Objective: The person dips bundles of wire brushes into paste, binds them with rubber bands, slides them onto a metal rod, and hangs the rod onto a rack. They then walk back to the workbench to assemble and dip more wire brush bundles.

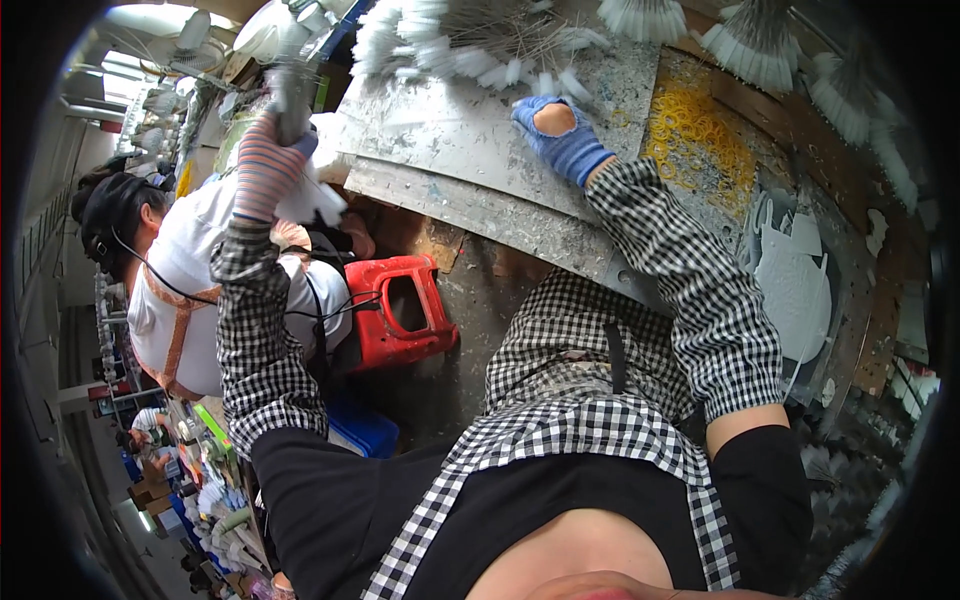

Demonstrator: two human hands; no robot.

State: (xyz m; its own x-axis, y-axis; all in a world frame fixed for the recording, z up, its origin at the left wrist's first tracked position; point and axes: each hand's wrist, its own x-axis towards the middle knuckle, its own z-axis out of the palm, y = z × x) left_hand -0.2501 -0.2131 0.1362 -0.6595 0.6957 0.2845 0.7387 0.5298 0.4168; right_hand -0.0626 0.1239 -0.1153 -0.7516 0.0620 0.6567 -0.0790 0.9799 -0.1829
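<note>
My left hand (270,165), in a striped knit glove, is raised at the left of the table. Its fingers are wrapped round a grey-and-white object (290,100), too smeared by motion to name; white material (312,200) shows below the hand. My right hand (562,138) rests on the grey worktable (440,165) in a blue glove with a hole over the back. Its fingers are curled in, and anything inside them is hidden. Just beyond it lies a heap of white-tufted brushes (490,50) on thin wire stems.
Yellow rubber bands (695,135) are scattered right of my right hand. Bundled white brushes (755,45) line the far right edge. White flat pieces (790,275) lie at the right. A red stool (400,305) and a person in white (180,250) are close on my left.
</note>
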